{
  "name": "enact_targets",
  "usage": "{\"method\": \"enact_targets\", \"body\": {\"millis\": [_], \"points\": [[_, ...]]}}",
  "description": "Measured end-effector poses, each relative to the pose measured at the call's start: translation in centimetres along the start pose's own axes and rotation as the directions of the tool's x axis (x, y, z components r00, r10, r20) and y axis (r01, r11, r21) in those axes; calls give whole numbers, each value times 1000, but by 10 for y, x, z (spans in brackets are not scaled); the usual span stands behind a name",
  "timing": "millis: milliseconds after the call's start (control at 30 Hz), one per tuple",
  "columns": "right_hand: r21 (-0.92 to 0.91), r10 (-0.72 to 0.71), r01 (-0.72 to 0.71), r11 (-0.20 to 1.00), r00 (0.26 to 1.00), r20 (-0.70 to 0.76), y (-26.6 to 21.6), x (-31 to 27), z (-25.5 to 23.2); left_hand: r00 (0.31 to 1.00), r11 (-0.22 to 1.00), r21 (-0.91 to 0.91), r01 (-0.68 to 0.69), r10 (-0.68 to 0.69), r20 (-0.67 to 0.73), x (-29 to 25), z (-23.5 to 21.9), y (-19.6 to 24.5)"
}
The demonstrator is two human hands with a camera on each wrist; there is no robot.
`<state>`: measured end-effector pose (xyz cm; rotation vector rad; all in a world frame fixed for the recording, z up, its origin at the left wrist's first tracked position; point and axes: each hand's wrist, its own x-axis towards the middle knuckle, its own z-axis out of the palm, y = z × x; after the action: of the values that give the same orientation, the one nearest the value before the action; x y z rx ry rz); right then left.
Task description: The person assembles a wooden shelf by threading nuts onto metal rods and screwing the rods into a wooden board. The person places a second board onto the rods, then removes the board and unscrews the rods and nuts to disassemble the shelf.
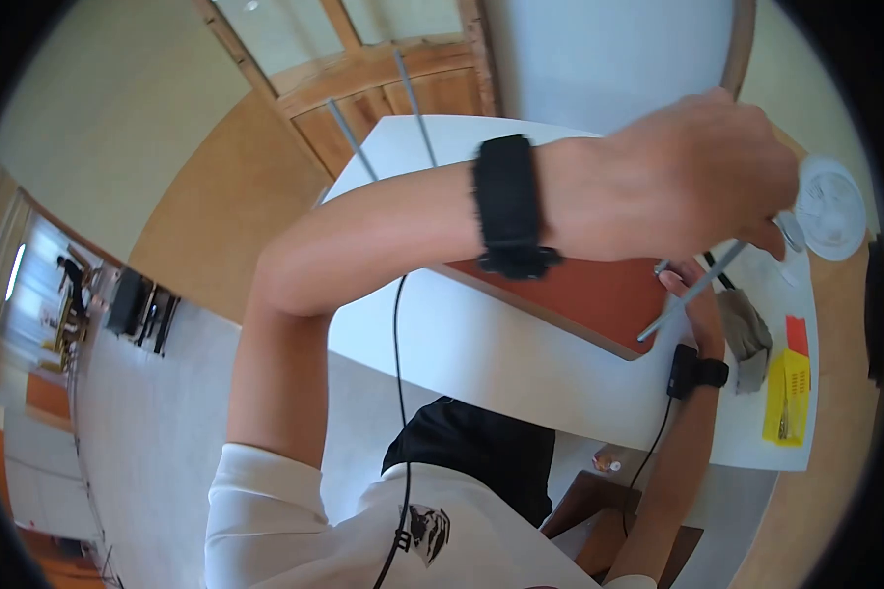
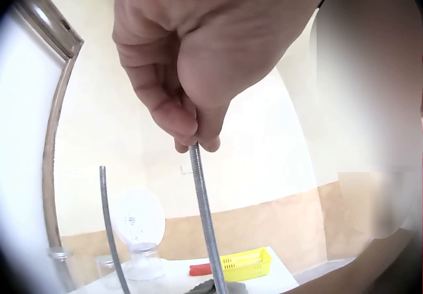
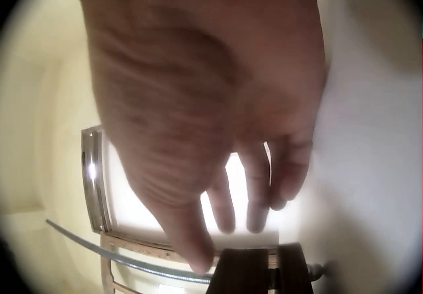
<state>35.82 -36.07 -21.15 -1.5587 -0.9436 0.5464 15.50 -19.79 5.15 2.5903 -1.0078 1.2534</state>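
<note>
My left hand (image 1: 692, 182) is raised over the right part of a reddish-brown board (image 1: 599, 299) on the white table. In the left wrist view its thumb and fingertips pinch the upper end of a threaded metal rod (image 2: 203, 205). A second rod (image 2: 110, 228) rises to the left of it. By the board's right edge is my right hand (image 1: 699, 309), low beside a slanting rod (image 1: 692, 294). The right wrist view has its fingers extended, with the thumb tip beside a dark brown piece (image 3: 241, 272) and a long rod (image 3: 125, 257).
Two more rods (image 1: 352, 139) (image 1: 414, 106) stick up at the far side. At the table's right lie a grey cloth-like item (image 1: 745, 329), a yellow basket (image 1: 788, 398), a red object (image 1: 796, 335) and a clear plastic container (image 1: 830, 208). A black cable (image 1: 397, 334) hangs across the front.
</note>
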Motion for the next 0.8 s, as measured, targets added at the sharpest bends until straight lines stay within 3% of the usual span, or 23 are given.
{"method": "enact_targets", "body": {"millis": [133, 300, 367, 400, 467, 567, 633, 700, 767, 800], "points": [[-9, 10, -10, 1000, 1000, 20, -8, 1, 9, 992, 996, 87, 16, -27, 123, 11, -7, 6], [-108, -51, 43, 993, 996, -74, 11, 8, 3, 981, 995, 98, 17, -36, 192, 21, 2, -6], [-126, -57, 42, 991, 991, -119, 0, 6, 12, 960, 984, 1, 178, -174, 217, 25, 17, -14], [-147, -64, 39, 988, 983, -170, -6, 5, 15, 960, 984, 10, 178, -176, 218, 28, 11, -9], [-181, -106, 75, 981, 980, -168, -7, 7, 16, 895, 963, 76, 260, -269, 356, 34, -2, -2], [-247, -168, 123, 961, 971, -170, 1, 8, 16, 945, 987, 91, 136, -157, 287, 41, 11, -5], [-274, -199, 149, 950, 966, -163, 5, 13, 15, 942, 979, 168, 118, -164, 292, 47, 15, -1], [-258, -95, 47, 965, 980, -176, 6, 15, 12, 937, 966, 237, 102, -174, 304, 53, 19, -2], [-245, -86, 40, 969, 980, -181, 7, 15, 12, 989, 936, 353, 5, -57, 137, 57, 22, -8], [-237, -86, 38, 971, 977, -197, 7, 16, 13, 989, 934, 356, 8, -61, 138, 53, 18, -7]]}}
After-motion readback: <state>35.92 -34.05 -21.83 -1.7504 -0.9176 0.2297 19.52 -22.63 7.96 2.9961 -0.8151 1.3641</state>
